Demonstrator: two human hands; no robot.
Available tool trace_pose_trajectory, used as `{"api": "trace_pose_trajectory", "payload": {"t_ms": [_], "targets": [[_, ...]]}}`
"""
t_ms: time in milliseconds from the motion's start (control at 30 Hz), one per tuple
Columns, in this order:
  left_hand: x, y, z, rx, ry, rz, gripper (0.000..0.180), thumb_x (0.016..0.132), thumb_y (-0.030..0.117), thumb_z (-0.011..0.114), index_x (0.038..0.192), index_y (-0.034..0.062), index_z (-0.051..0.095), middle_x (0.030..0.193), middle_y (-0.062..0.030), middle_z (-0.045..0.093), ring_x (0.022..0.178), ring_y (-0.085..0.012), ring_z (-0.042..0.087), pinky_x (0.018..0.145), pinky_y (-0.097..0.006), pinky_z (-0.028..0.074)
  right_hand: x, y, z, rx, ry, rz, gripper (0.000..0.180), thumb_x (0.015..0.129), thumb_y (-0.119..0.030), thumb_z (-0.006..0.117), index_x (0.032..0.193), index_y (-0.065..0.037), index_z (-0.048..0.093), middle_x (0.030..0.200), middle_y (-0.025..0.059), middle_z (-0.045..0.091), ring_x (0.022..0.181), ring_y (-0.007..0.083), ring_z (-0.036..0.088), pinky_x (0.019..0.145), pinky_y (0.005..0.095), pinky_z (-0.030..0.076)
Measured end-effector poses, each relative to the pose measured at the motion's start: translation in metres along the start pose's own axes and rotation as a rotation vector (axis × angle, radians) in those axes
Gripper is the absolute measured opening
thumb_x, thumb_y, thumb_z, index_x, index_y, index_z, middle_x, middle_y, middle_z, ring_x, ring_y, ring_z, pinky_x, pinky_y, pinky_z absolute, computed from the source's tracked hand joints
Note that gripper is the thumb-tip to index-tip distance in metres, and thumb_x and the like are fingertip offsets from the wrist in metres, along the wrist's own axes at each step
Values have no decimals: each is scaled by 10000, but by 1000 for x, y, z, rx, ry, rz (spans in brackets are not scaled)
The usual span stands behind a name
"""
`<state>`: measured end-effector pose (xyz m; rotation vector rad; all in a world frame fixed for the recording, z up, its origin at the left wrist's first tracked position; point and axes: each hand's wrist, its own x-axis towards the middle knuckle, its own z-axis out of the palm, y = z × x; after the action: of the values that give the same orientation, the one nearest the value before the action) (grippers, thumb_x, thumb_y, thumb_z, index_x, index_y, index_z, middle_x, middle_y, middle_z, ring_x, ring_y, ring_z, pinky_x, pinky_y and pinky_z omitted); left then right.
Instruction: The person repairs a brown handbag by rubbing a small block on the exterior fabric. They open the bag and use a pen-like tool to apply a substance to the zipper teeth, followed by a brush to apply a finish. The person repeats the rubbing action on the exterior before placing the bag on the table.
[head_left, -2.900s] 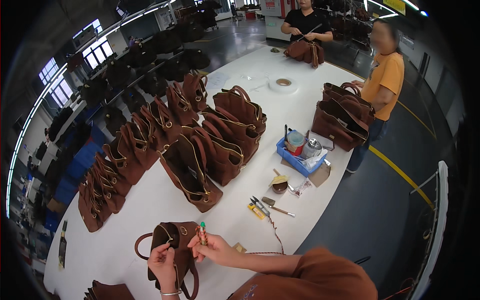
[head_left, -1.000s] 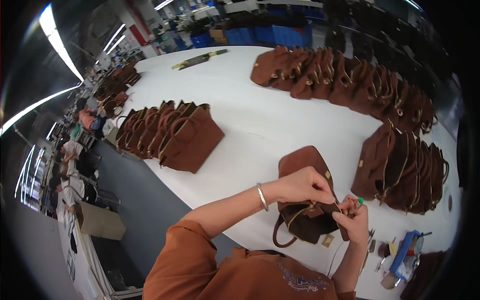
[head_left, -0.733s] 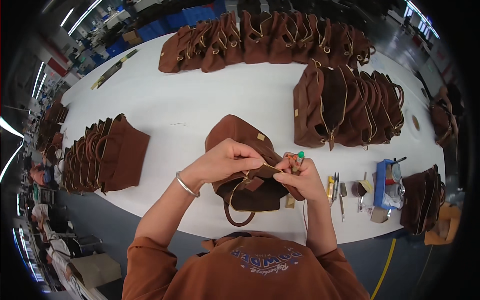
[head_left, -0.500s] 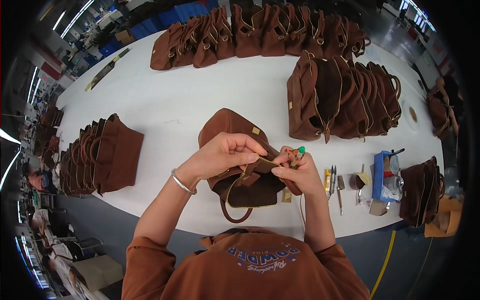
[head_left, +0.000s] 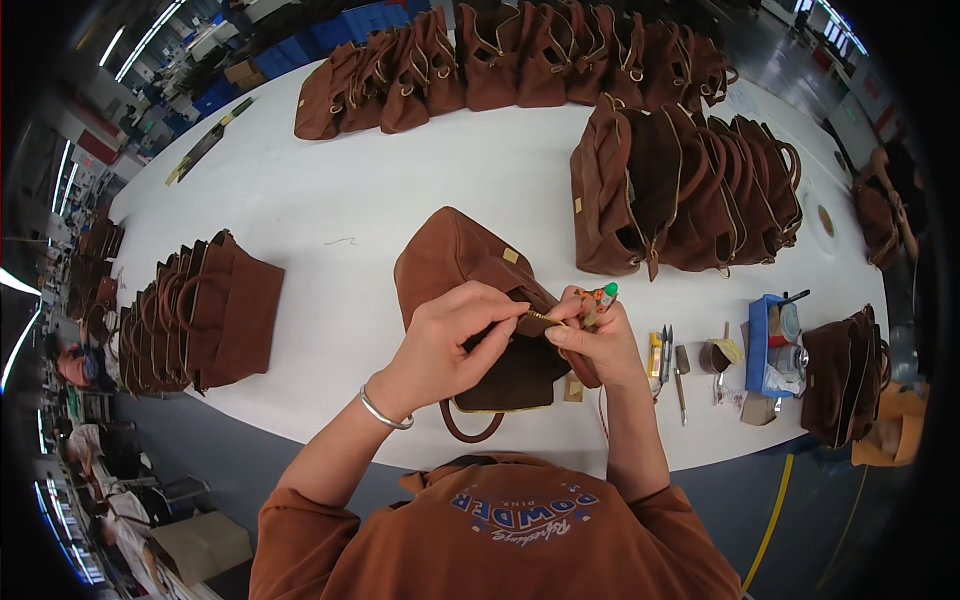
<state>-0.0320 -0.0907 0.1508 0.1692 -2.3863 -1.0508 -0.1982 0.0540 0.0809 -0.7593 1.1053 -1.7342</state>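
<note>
A brown handbag (head_left: 450,250) lies tilted on the white table in front of me, its mouth toward me and one handle (head_left: 473,428) hanging at the near side. Between my hands runs a short stretch of gold-toothed zipper (head_left: 541,317). My left hand (head_left: 455,338) pinches the zipper's left end with thumb and fingertips, its back covering part of the bag's opening. On the other side, my right hand (head_left: 598,340) grips the zipper and bag edge. A slim green-capped tool (head_left: 609,291) with orange marks is tucked in the right hand's fingers; its kind is unclear.
Brown handbags stand in rows at the back (head_left: 495,60), right (head_left: 690,190) and left (head_left: 230,320). To my right lie a yellow tube (head_left: 655,355), a brush (head_left: 682,385), a small pot (head_left: 716,357) and a blue bin (head_left: 765,345). Another person's arm (head_left: 893,195) shows far right.
My left hand has shifted nearer me and turned so its back faces up more, with the exposed zipper stretch now shorter. The right hand keeps its hold, almost in place.
</note>
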Motion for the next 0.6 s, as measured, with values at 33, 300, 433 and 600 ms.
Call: {"api": "trace_pose_trajectory", "payload": {"t_ms": [33, 300, 433, 600], "targets": [[-1, 3, 3, 28, 36, 39, 278, 812, 57, 763, 1073, -8, 693, 922, -93, 664, 768, -173, 650, 656, -255, 532, -1, 1, -1, 15, 6, 1, 146, 812, -27, 754, 940, 31, 714, 711, -26, 537, 647, 55, 490, 614, 212, 384], [-14, -5, 27, 129, 54, 132, 233, 712, -57, 758, 932, 9, 716, 895, -81, 667, 783, -218, 649, 643, -308, 546, -5, 9, 1, 26, -32, -62, 114, 822, -4, 717, 934, 22, 723, 733, -49, 461, 664, 49, 428, 619, 206, 360], [-15, -6, 33, 141, 103, 172, 163, 736, -38, 746, 887, 3, 703, 830, -66, 633, 723, -219, 611, 613, -318, 528, -5, 9, 1, 3, -39, -69, 110, 826, 11, 694, 932, 20, 721, 735, -52, 457, 666, 42, 412, 633, 204, 358], [-14, -6, 33, 159, 104, 184, 167, 737, -41, 743, 893, 3, 707, 830, -66, 633, 715, -220, 607, 604, -315, 525, -5, 9, 2, 50, -39, -19, 125, 834, 13, 686, 955, 16, 717, 739, -56, 457, 672, 38, 411, 637, 203, 361]]}}
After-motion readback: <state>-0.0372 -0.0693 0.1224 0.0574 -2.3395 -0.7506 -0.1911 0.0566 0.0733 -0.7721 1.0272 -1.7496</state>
